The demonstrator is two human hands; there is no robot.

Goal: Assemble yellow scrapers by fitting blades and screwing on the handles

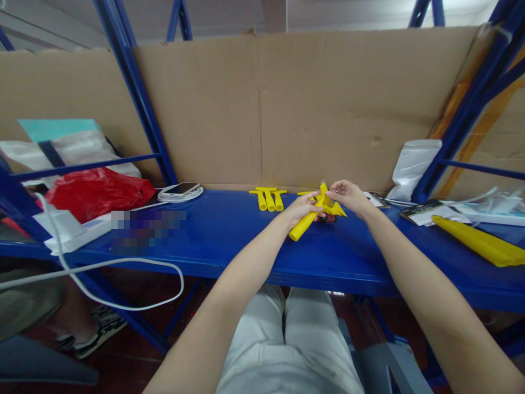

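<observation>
Evidently, the left hand (304, 209) is closed about the yellow tubular piece (301, 228), thumb across its upper side, the tube slanting down toward the bench's front edge. The right hand (348, 196) is at the piece's upper end with thumb and forefinger nearly together; whether they pinch something thin there cannot be determined. The held piece is above the blue bench (221, 232), in front of the cardboard panel (205, 109). Count: three yellow T-topped tubes (270, 201) stand in a row just left of the hands, close beside one another; one long yellow part (478, 241) lies at the right, its end near the edge of view; one phone (183, 189) rests on one coiled white cable (164, 196); one red bag (98, 189) is at the left; one white pouch (414, 167) leans by the right-hand upright. Further yellow parts (338, 209) sit beneath and behind the hands, largely covered, their number uncertain. A dark red object (329, 218) under the hands is mostly hidden. A pixelated patch conceals an item beside the power strip (96, 227). At the lower left, another person's shoe (98, 335) and leg are visible, the rest cut off.
</observation>
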